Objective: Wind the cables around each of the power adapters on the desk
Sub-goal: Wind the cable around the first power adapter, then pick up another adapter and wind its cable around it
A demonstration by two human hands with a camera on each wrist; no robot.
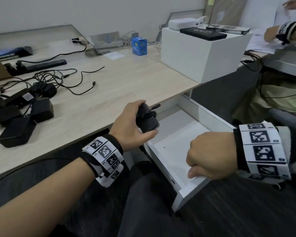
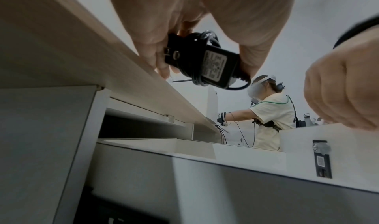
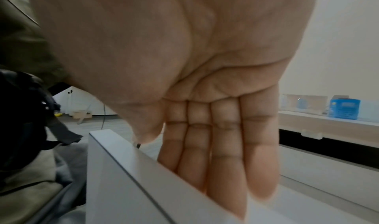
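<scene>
My left hand point(image 1: 132, 123) grips a black power adapter point(image 1: 149, 124) with its cable wound around the body, just off the desk point(image 1: 109, 93) edge and above an open white drawer point(image 1: 178, 142). In the left wrist view the adapter point(image 2: 213, 65) shows its label and plug pins, thumb and fingers at its ends. My right hand point(image 1: 208, 156) holds the drawer front point(image 1: 193, 183), fingers point(image 3: 223, 146) inside and thumb outside the panel point(image 3: 127, 170). A pile of black adapters point(image 1: 24, 113) with tangled loose cables point(image 1: 58, 77) lies at the desk's left.
A white box point(image 1: 202, 53) with devices on top stands at the back right, with a blue carton point(image 1: 139, 46) and a black power strip point(image 1: 41, 65) further left. Another person's hand point(image 1: 284, 29) works at the far right. My legs are under the desk edge.
</scene>
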